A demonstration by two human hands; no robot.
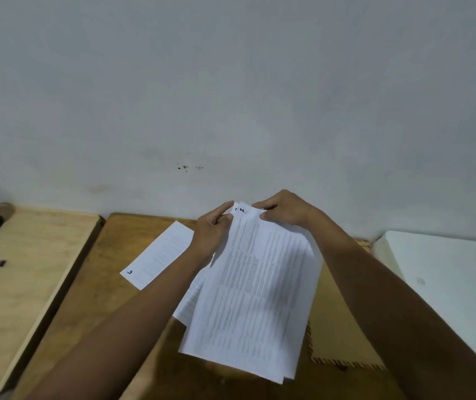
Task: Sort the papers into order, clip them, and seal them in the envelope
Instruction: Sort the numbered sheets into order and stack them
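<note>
Over the table [150, 356], papers [255, 298] are pinched at top by left hand [210, 232] & right hand [284, 209]; sorting underway, clip needed next.

We see a stack of printed white papers [257, 295] held up tilted above the table, top edge pinched. One separate sheet [160, 256], marked 5, lies flat beside it.

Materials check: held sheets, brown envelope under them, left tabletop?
Held sheets: thin matte white paper, printed text, sagging from both grips. Brown envelope: looks like kraft paper, matte, patterned border. Left tabletop: pale wood or plywood, probably; faint grain, low sheen.
</note>
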